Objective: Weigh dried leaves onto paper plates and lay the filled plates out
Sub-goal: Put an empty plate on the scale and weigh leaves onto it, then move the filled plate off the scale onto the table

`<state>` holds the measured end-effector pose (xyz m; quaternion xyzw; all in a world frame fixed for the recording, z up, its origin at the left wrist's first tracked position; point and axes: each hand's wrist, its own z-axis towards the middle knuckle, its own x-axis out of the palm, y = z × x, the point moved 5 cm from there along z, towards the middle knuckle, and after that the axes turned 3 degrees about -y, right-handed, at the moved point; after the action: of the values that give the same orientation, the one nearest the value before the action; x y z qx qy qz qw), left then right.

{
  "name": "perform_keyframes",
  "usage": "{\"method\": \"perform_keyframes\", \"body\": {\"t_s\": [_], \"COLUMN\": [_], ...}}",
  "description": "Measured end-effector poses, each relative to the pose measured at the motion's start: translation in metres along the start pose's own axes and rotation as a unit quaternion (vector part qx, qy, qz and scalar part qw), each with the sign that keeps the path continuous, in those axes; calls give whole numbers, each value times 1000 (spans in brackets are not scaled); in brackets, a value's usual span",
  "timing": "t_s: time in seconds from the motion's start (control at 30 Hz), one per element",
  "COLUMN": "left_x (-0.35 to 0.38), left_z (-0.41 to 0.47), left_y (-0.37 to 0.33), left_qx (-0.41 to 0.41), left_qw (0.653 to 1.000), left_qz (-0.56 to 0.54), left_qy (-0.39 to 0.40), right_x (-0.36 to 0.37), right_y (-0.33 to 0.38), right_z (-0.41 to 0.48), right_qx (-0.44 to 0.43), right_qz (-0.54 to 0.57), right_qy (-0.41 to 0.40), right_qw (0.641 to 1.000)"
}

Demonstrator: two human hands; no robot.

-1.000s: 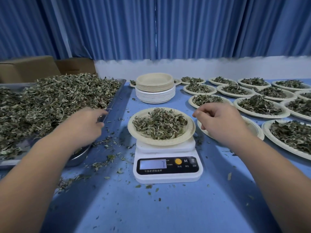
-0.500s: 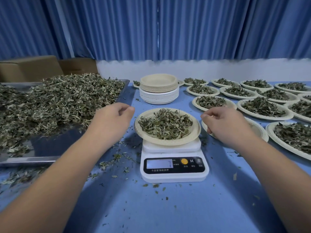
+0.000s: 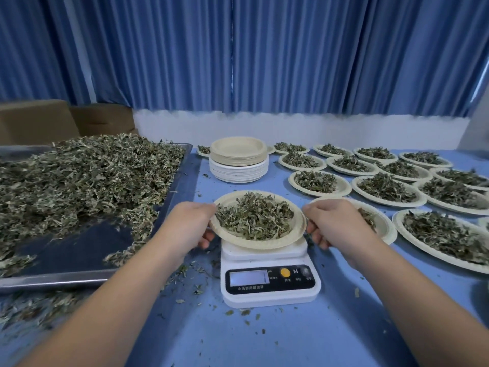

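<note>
A paper plate [image 3: 260, 243] heaped with dried leaves [image 3: 254, 215] sits over the white digital scale [image 3: 270, 282] in the middle of the blue table. My left hand [image 3: 189, 225] grips the plate's left rim, thumb on top and fingers underneath. On the opposite side, my right hand [image 3: 334, 223] holds the right rim the same way. Whether the plate still rests on the scale platform I cannot tell.
A large metal tray [image 3: 79, 274] piled with loose dried leaves [image 3: 87, 170] fills the left. A stack of empty plates [image 3: 239, 160] stands behind the scale. Several filled plates [image 3: 386, 188] lie in rows at the right. Leaf crumbs litter the table. Cardboard boxes [image 3: 37, 120] stand far left.
Both hands closed in from the sides and took hold of the plate's rims; earlier they hovered apart from it, the left one near the tray.
</note>
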<state>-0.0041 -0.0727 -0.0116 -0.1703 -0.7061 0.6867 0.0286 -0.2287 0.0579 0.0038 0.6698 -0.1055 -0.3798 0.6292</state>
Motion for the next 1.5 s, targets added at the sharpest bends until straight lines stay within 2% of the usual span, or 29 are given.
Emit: {"method": "perform_keyframes", "body": {"t_s": [0.13, 0.3, 0.63, 0.87, 1.1, 1.3, 1.4, 1.5], "left_x": [0, 10, 79, 187, 315, 405, 436, 453], "left_z": [-2, -15, -68, -127, -217, -303, -346, -372], "left_y": [-5, -11, -41, -81, -107, -126, -132, -133], "left_qx": [7, 11, 39, 48, 30, -46, -63, -70], "left_qw": [998, 995, 977, 955, 913, 862, 827, 812], "left_qz": [-60, -91, -139, -148, -168, -217, -193, -166], "left_qy": [17, 47, 159, 252, 371, 456, 524, 555], "right_x": [-1, -11, -100, -211, -340, -443, -486, -520], "right_y": [1, 4, 5, -13, -48, -85, -104, -124], "right_z": [-14, -36, -94, -141, -200, -262, -295, -321], "right_qx": [12, 38, 55, 64, 89, 116, 139, 159], "right_qz": [116, 190, 182, 177, 145, 128, 121, 126], "right_qy": [1, -5, 14, -93, -220, -342, -385, -434], "right_qw": [993, 981, 982, 978, 961, 924, 905, 878]}}
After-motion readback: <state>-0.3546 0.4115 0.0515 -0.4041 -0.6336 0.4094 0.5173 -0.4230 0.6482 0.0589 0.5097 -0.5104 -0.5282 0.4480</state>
